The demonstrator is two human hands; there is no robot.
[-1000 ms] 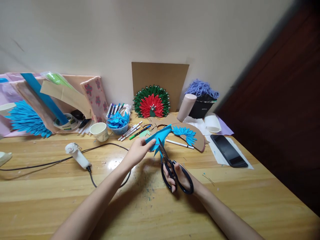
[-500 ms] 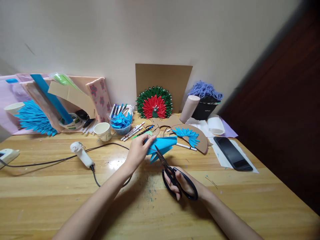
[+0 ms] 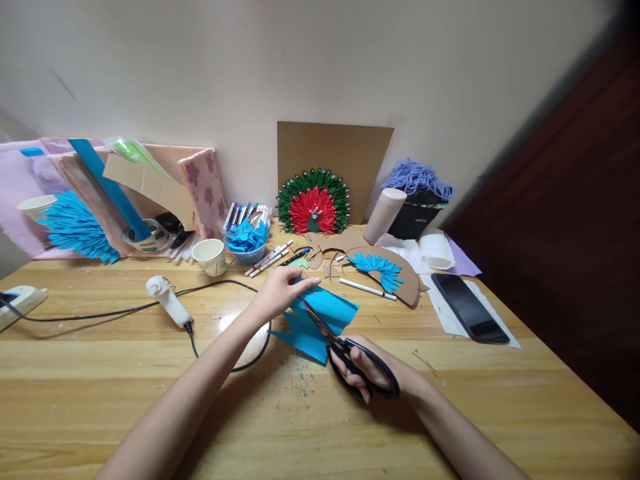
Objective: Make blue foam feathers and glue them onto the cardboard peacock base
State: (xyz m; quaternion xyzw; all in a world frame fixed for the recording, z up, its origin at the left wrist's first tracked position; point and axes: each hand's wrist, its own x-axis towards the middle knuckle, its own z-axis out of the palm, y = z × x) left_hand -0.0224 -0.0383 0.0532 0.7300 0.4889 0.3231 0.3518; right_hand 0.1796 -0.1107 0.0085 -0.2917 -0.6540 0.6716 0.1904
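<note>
My left hand (image 3: pixel 284 291) pinches blue crepe paper (image 3: pixel 335 308) between thumb and fingers, above the middle of the table. The paper hangs down in uneven flaps to the right of and below that hand. My right hand (image 3: pixel 361 371) is closed round the handles of black-handled scissors (image 3: pixel 324 329), whose blades point up and left along the paper toward my left fingertips. Behind the hands, a cardboard arc (image 3: pixel 409 283) carries a partial fan of blue paper petals (image 3: pixel 383 268).
A hot glue gun (image 3: pixel 170 303) and its cable lie at left. Behind stand a paper cup (image 3: pixel 209 257), a bowl of blue pieces (image 3: pixel 247 243) and a red and green peacock (image 3: pixel 314 203) against cardboard (image 3: pixel 333 150). A phone (image 3: pixel 469 310) lies at right on paper.
The blue paper has spread downward, with a flap now hanging lower. The scissor blades reach farther along it, near my left fingers. The whole view has shifted slightly.
</note>
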